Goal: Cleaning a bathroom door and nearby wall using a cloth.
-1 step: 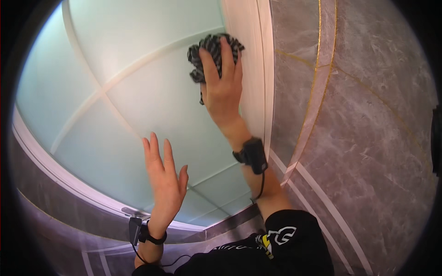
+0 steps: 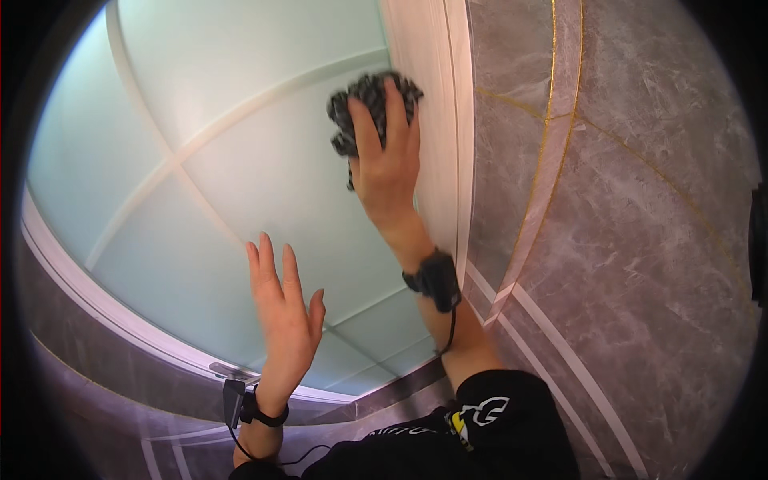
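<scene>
Pressing into a bunched black-and-grey striped cloth (image 2: 374,100), the right hand (image 2: 387,172) has its grip curved over the bundle, with spread fingers laid across the top and the thumb out of sight. The cloth lies at the far right part of the frosted glass door (image 2: 200,280), where its right end overlaps the white door frame (image 2: 442,120). The left hand (image 2: 284,320) is nearer and to the left, its grip loosely spread: fingers long and nearly straight, thumb standing apart on the right side. It is in front of the glass, and whether the fingertips touch it I cannot tell.

The right forearm rises from a black short sleeve (image 2: 516,408) at the near right and slants far and left, the back of the hand in view. The left forearm comes up from the near edge, its wrist almost upright. Each wrist wears a black strapped device, the right one (image 2: 438,280) and the left one (image 2: 234,402), with a thin cable hanging from each.

The cloth looks crumpled and soft, with ruffled folds around the fingers and a small end hanging below on the left. Pale bars (image 2: 174,160) cross the glass, and grey marble wall (image 2: 656,224) with gold lines stands to the right.
</scene>
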`<action>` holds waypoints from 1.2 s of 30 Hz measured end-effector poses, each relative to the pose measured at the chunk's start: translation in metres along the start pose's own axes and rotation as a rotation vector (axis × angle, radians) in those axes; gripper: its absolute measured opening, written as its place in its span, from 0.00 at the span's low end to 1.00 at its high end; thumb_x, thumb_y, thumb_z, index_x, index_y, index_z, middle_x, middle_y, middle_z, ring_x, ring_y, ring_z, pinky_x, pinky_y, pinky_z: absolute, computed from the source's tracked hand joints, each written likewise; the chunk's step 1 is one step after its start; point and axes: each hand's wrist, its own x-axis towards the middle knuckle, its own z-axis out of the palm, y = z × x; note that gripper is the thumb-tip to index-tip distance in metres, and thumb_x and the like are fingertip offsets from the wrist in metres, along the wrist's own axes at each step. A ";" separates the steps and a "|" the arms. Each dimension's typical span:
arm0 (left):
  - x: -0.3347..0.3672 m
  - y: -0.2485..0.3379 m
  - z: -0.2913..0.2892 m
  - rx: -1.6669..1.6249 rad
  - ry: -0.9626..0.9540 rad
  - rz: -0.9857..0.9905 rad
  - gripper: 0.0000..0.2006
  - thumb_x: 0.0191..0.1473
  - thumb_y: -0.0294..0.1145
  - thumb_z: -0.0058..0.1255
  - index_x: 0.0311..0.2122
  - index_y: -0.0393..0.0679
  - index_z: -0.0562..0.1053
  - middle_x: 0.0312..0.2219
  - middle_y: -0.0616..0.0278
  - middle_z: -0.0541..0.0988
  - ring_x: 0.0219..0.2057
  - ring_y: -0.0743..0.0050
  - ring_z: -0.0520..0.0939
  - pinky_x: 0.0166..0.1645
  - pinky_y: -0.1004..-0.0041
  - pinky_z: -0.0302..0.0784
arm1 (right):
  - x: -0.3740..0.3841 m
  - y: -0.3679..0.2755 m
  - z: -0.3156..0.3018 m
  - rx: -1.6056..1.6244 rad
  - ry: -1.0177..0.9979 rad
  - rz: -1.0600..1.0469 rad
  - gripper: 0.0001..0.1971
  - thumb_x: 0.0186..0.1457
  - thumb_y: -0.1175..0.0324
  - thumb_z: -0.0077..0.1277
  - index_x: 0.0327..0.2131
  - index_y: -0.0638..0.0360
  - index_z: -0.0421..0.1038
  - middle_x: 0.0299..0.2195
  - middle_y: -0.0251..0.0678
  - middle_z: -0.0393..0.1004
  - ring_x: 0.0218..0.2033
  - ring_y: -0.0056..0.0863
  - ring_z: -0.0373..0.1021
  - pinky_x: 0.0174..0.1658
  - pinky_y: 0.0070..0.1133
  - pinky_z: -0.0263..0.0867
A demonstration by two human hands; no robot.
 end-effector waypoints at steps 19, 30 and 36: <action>-0.035 -0.016 -0.018 -0.014 -0.027 -0.049 0.37 0.44 0.20 0.56 0.60 0.35 0.56 0.62 0.36 0.50 0.63 0.29 0.50 0.62 0.47 0.52 | -0.111 0.001 -0.122 0.177 -0.509 0.251 0.32 0.38 0.88 0.48 0.53 0.60 0.66 0.57 0.54 0.57 0.55 0.53 0.60 0.57 0.36 0.59; -0.043 -0.041 -0.001 -0.153 -0.060 -0.124 0.35 0.44 0.20 0.56 0.59 0.34 0.58 0.63 0.37 0.50 0.64 0.31 0.49 0.63 0.48 0.51 | -0.015 0.026 0.002 0.048 -0.173 0.150 0.32 0.37 0.79 0.56 0.52 0.54 0.68 0.61 0.53 0.50 0.58 0.58 0.51 0.59 0.44 0.51; -0.043 -0.041 0.007 -0.183 -0.061 -0.132 0.36 0.42 0.20 0.57 0.59 0.34 0.58 0.62 0.38 0.51 0.63 0.30 0.50 0.62 0.47 0.52 | -0.303 0.026 -0.106 -0.165 -0.410 0.581 0.30 0.52 0.74 0.47 0.57 0.68 0.49 0.61 0.67 0.36 0.62 0.64 0.39 0.63 0.48 0.38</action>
